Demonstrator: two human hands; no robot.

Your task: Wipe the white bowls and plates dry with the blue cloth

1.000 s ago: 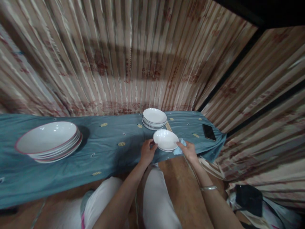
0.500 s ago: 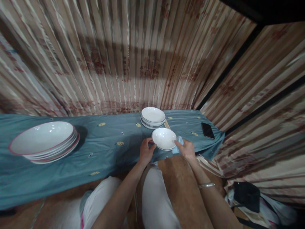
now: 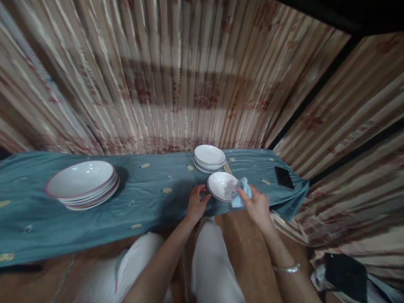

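Observation:
A white bowl [image 3: 219, 185] with a thin dark rim sits near the table's front edge, apparently on top of another dish. Just left of its rim is my left hand [image 3: 196, 205], thumb and fingers apart; whether a fingertip touches the rim I cannot tell. My right hand [image 3: 259, 209] pinches a crumpled light blue cloth [image 3: 242, 191] at the bowl's right rim. Behind this bowl stands a short stack of similar white bowls [image 3: 210, 155], with part of a light wooden strip [image 3: 227, 168] showing beside it.
Larger white bowls with pink rims [image 3: 82, 181] stand stacked at the left of the table with its blue-green cloth [image 3: 151, 210]. A black phone [image 3: 284, 177] lies at the right. Pleated curtains [image 3: 176, 84] hang behind. A dark bag [image 3: 345, 275] rests at lower right.
My left hand has loosened from the bowl's left rim. My right hand has lifted the cloth slightly over the right rim. The whole view has shifted, with things appearing farther right.

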